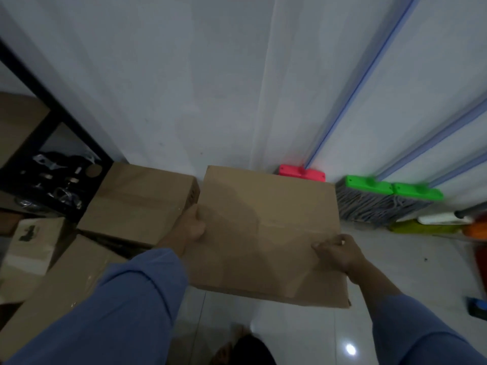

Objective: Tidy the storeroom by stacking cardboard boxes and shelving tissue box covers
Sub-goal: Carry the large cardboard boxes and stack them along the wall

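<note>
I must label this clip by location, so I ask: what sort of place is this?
Probably a storeroom. Closed brown cardboard boxes lie at the left, grey string mops with green plastic heads lean against the white wall, and the left hand and right hand hold a large brown cardboard box.

This is a storeroom. Left of the left hand's fingers (197, 216), more cardboard boxes (137, 201) crowd the floor beside a black metal rack (52, 119) holding a clutter of small parts (58, 177). Beyond the right hand's fingers (320, 245), past the held cardboard box (263, 233), 1 pink mop head (301, 173) and 2 green mop heads (369, 184) stand against a bare white wall (184, 88) on glossy pale floor tiles (408, 259).
</note>
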